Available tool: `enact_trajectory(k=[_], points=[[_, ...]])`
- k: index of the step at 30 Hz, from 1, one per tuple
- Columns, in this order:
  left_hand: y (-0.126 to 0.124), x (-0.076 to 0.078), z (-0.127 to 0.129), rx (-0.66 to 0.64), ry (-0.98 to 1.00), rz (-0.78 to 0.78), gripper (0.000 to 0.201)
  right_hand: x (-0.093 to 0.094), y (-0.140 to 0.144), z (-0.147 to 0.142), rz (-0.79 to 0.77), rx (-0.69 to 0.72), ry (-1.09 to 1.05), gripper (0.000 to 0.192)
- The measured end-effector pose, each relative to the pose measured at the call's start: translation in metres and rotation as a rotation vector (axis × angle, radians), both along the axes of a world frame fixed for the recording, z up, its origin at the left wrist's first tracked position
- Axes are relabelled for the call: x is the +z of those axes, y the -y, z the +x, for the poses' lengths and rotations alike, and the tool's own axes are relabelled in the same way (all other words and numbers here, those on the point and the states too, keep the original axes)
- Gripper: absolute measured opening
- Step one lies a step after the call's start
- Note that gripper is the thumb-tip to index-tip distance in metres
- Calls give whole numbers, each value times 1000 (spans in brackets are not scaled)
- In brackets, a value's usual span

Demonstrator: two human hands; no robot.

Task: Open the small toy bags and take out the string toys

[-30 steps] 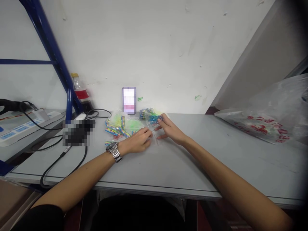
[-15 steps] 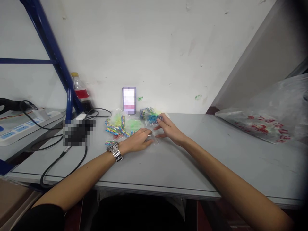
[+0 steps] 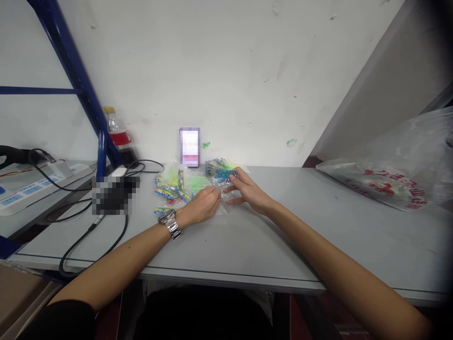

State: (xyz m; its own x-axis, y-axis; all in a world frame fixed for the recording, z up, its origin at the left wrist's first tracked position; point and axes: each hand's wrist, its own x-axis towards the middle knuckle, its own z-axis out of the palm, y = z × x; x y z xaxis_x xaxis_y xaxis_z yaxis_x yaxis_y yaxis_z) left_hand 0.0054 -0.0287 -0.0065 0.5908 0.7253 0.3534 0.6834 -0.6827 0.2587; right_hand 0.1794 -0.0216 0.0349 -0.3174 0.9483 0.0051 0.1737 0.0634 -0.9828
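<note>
My left hand (image 3: pixel 200 206), with a metal watch (image 3: pixel 170 223) on the wrist, pinches one edge of a small clear plastic bag (image 3: pixel 223 206) on the grey table (image 3: pixel 247 245). My right hand (image 3: pixel 248 191) meets it from the right, thumb and fingers on the bag's other edge. Its fingertips lie against a blue and green bundle of small packets (image 3: pixel 220 171). A loose pile of colourful striped packets (image 3: pixel 173 186) lies just behind my left hand.
A blurred phone (image 3: pixel 189 147) leans on the wall behind the packets. At the left are a drink bottle (image 3: pixel 116 133), a blue rack post (image 3: pixel 101 153), black cables (image 3: pixel 92 231) and a power strip (image 3: pixel 21 196). A large printed plastic bag (image 3: pixel 396 177) lies at the right.
My left hand has curled its fingers and risen a little, drawing the clear bag's edge up. My right hand has closed in slightly on the bag. The rest has not moved.
</note>
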Motion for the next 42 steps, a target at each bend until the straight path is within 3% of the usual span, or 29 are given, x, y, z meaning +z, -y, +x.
enact_trajectory(k=[7, 11, 16, 23, 29, 35, 42], points=[[6, 2, 2, 44, 74, -49, 14, -3, -1, -2, -2, -4, -128, 28], [10, 5, 2, 45, 65, -97, 37, -2, -1, -2, 35, -11, -125, 28], [10, 6, 3, 50, 59, -100, 56, -3, -1, 0, 48, 108, -99, 26], [9, 4, 5, 108, 36, -72, 51, -4, 2, -2, 53, 246, -214, 27], [10, 3, 6, 49, 99, -67, 56, -1, 5, -7, -67, 233, -320, 28], [7, -1, 5, -31, 149, -2, 81, 3, 8, -9, -140, 172, -499, 27], [9, 0, 5, 79, 79, 108, 86, 4, 7, -7, -84, 122, -524, 28]])
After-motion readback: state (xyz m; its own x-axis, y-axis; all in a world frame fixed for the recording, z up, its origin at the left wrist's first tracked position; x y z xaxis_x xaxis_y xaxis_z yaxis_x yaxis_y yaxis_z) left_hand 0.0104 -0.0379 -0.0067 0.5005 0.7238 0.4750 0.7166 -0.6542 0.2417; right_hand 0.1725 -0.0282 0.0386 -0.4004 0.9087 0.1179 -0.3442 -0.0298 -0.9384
